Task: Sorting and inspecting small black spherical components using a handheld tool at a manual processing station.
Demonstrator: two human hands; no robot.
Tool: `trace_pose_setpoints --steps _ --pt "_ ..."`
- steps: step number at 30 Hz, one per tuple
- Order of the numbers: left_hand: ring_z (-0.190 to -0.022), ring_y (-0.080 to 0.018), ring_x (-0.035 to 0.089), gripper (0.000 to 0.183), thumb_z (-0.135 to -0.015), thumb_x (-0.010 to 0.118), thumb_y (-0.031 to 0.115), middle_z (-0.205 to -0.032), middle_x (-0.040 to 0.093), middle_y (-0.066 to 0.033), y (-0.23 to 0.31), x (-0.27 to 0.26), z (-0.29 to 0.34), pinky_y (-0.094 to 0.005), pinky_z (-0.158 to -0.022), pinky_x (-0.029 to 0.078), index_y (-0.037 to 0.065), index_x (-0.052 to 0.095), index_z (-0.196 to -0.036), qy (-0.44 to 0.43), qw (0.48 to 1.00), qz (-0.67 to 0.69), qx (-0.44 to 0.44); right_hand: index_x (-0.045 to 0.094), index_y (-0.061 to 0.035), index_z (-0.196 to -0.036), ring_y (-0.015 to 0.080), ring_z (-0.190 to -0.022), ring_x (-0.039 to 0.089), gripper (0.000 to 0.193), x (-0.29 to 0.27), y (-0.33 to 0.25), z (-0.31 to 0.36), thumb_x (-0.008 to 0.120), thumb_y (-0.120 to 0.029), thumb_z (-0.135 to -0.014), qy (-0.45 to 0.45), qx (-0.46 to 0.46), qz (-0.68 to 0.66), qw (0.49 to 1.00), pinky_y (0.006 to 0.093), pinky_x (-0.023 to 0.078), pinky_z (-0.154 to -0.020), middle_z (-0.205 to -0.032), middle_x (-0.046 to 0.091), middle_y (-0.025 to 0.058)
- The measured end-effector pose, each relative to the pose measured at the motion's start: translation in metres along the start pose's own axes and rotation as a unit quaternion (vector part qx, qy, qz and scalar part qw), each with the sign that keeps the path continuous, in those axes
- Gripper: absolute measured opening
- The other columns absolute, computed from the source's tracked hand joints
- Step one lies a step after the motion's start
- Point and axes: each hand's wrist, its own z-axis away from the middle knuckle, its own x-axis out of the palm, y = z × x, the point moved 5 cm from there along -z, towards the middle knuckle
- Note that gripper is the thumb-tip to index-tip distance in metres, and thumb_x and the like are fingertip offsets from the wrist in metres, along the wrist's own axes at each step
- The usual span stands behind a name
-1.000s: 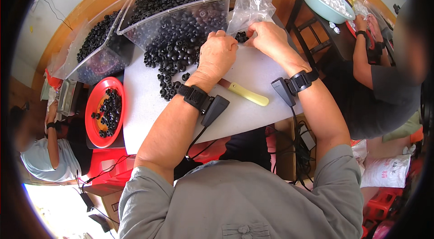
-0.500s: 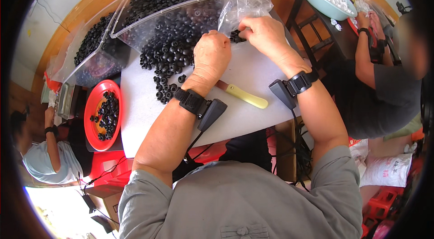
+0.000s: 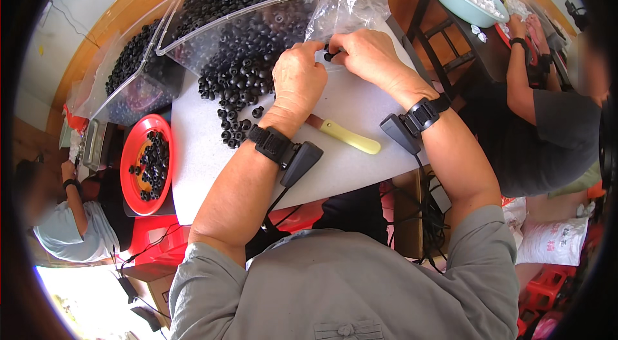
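My left hand (image 3: 300,77) is closed, fingers curled, at the near edge of a clear plastic bag (image 3: 353,7); what it grips is hidden. My right hand (image 3: 370,55) is bent in a pinch beside it, and a small black ring-like piece (image 3: 329,55) shows at its fingertips, between both hands. Left of my left hand, a heap of similar black pieces (image 3: 238,79) spreads over the white tabletop (image 3: 206,166). A knife with a pale yellow handle (image 3: 351,137) lies nearer to me, its blade end partly behind my left wrist.
Clear tubs (image 3: 241,21) (image 3: 138,76) full of black pieces stand at the back left. A red plate (image 3: 129,195) with more pieces sits at the left. At right, a light-blue basin (image 3: 470,13) of white pieces rests on a dark stand. One person works on each side.
Both hands have shifted slightly, my right one down and left, closer to my left. The bag's near edge has spread lower, and a black piece now shows at my right fingertips.
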Motion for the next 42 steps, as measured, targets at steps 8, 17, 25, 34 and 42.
trace_pose_setpoints --steps 8,17,25,34,42 --pt "-0.099 -0.0375 0.068 0.034 -0.078 0.059 0.002 -0.108 0.071 -0.0190 0.002 -0.002 0.001 -0.0456 -0.089 0.054 0.007 0.074 -0.109 -0.006 1.000 0.005 -0.004 0.076 -0.0166 -0.099 0.0300 -0.088 0.071 0.019 0.004 -0.013 -0.004 0.071 -0.019 -0.081 0.002 0.010 0.013 1.000 0.0432 0.053 -0.074 -0.090 0.075 0.0086" --pt "-0.078 -0.0317 0.069 0.032 -0.078 0.065 0.007 -0.087 0.071 -0.0146 -0.004 0.000 0.000 -0.0411 -0.074 0.055 0.008 0.075 -0.108 0.049 0.997 -0.015 0.050 0.073 -0.0129 -0.098 0.0298 -0.087 0.070 0.019 0.005 0.003 -0.006 0.072 -0.023 -0.082 0.003 0.044 -0.083 0.996 0.0412 0.052 -0.075 -0.089 0.074 0.0083" --pt "-0.083 -0.0281 0.066 0.025 -0.078 0.076 0.015 -0.089 0.067 -0.0113 0.001 -0.002 -0.002 -0.0395 -0.075 0.054 0.007 0.076 -0.103 0.062 0.994 0.052 0.072 0.070 -0.0031 -0.092 0.0046 -0.044 0.044 0.014 -0.005 0.008 0.002 0.071 -0.017 -0.090 -0.049 0.132 -0.446 0.884 0.0226 0.030 -0.038 -0.058 0.051 -0.0032" --pt "-0.072 -0.0155 0.062 0.027 -0.076 0.081 0.005 -0.087 0.067 -0.0074 0.007 -0.011 0.001 -0.0288 -0.067 0.052 0.003 0.076 -0.102 0.068 0.984 0.140 0.083 0.069 -0.0023 -0.089 0.0070 -0.043 0.046 0.018 0.002 0.009 0.004 0.072 -0.020 -0.091 -0.096 0.164 -0.554 0.811 0.0226 0.031 -0.038 -0.059 0.055 -0.0007" --pt "-0.071 -0.0117 0.060 0.026 -0.073 0.081 0.004 -0.086 0.067 -0.0046 0.004 -0.012 0.001 -0.0272 -0.066 0.052 0.001 0.074 -0.098 0.058 0.983 0.162 0.055 0.072 -0.0031 -0.094 0.0071 -0.047 0.049 0.019 -0.007 0.010 0.002 0.067 -0.021 -0.095 -0.007 0.144 -0.472 0.870 0.0245 0.033 -0.040 -0.061 0.056 -0.0005"
